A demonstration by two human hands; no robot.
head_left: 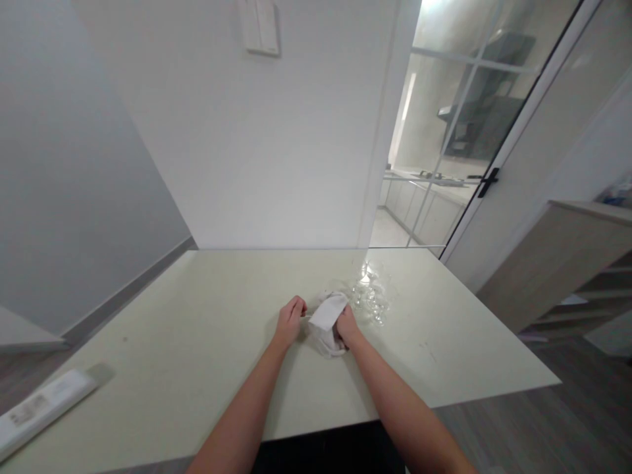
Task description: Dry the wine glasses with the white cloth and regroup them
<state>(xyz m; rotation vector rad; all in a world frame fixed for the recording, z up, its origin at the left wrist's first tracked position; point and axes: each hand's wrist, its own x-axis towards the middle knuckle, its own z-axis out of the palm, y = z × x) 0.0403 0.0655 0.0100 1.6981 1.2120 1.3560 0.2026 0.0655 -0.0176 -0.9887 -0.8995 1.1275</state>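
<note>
A crumpled white cloth [326,320] lies near the middle of the pale table [197,316]. My right hand [346,327] is closed round the cloth from its right side. My left hand [290,318] sits just left of it with the fingers curled, pinching a thin edge of the cloth. A puddle of spilled water [370,296] glistens on the table just beyond and to the right of the cloth.
A long white box [42,407] lies at the table's near left edge. The table's far edge meets a white wall. A glass door with a black handle [488,182] stands to the right, and a wooden cabinet [563,263] beyond it.
</note>
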